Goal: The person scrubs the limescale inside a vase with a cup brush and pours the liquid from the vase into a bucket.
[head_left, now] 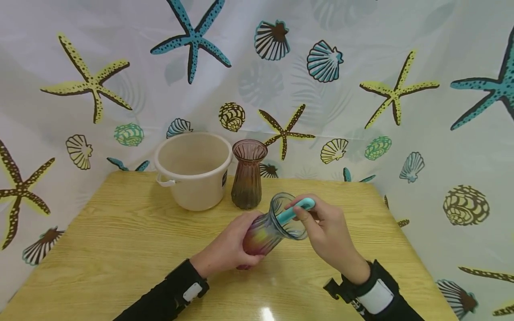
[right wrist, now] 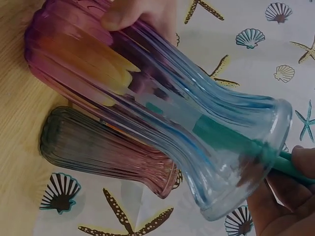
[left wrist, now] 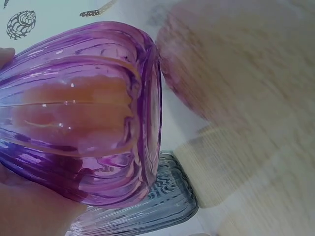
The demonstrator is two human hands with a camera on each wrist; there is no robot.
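A ribbed glass vase [head_left: 260, 236], purple-pink at the base and blue at the flared mouth, is held tilted above the table, mouth toward the right. My left hand [head_left: 234, 244] grips it around its lower body. With thumb and fingers, my right hand [head_left: 327, 229] pinches the teal handle of a bottle brush [head_left: 296, 211] at the vase mouth. Through the glass in the right wrist view, the brush handle [right wrist: 229, 137] reaches down the neck. An orange-yellow patch, apparently its head, shows inside the lower body. The left wrist view shows the purple vase base [left wrist: 106, 49] up close.
Behind the hands stands a second ribbed glass vase [head_left: 246, 183], smoky grey and pink, upright on the wooden table [head_left: 120, 240]. Left of it is a cream bucket [head_left: 198, 194] with a side handle. A sheet [head_left: 281, 89] printed with starfish and shells hangs around the table.
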